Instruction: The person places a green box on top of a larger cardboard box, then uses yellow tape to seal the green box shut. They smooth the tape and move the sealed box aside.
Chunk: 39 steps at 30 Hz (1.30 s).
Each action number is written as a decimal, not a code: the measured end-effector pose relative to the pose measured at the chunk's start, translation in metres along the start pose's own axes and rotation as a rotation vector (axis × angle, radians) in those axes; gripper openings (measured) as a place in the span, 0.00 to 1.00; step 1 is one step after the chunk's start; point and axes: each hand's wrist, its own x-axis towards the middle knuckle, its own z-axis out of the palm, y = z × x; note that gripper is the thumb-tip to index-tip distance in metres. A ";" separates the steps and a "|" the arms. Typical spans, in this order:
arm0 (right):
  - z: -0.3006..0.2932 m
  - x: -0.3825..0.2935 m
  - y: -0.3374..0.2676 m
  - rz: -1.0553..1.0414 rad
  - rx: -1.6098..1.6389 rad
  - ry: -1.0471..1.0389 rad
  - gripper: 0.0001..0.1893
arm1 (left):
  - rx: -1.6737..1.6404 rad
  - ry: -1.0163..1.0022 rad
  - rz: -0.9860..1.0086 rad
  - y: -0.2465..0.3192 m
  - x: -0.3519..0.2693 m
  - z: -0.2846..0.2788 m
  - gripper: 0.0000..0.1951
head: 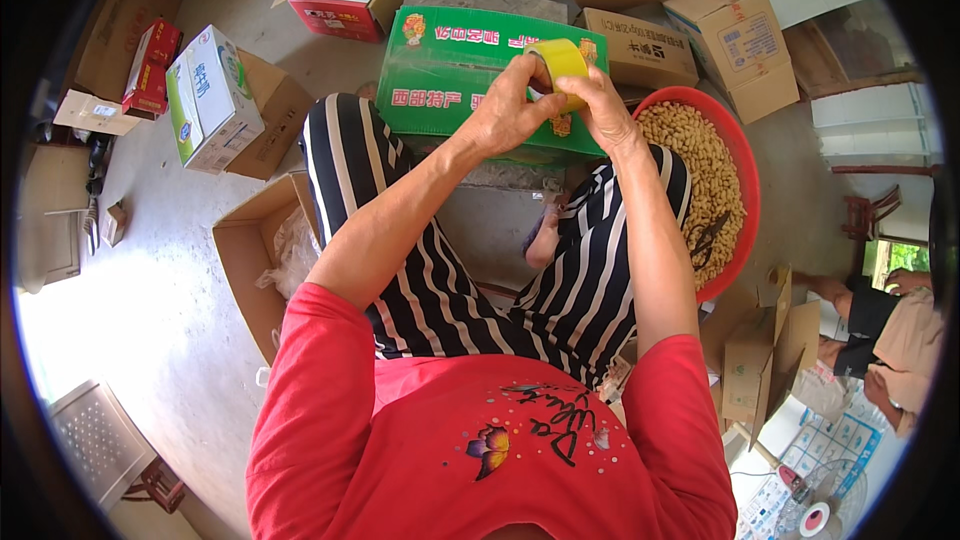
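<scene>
A roll of yellow packing tape (564, 69) is held up between both hands, above the right part of a green printed carton (450, 67). My left hand (511, 106) grips the roll's left side, with fingers at its core. My right hand (606, 111) holds its right side, thumb across the tape's face. The carton's top flaps meet along a seam, and it rests on a low grey stand (487, 1) in front of my knees. Whether a strip of tape is pulled free is hard to see behind the fingers.
A red basin (752, 202) of peanuts (694, 165), with black-handled scissors (707, 240) on them, stands by my right knee. An open carton (247, 270) holding clear plastic sits left. More cartons (637, 49) line the far side. Another person (892, 330) sits at right near a fan (817, 514).
</scene>
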 end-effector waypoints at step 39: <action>0.004 -0.002 -0.005 0.012 0.214 -0.007 0.24 | 0.020 0.010 -0.026 0.000 0.000 0.000 0.15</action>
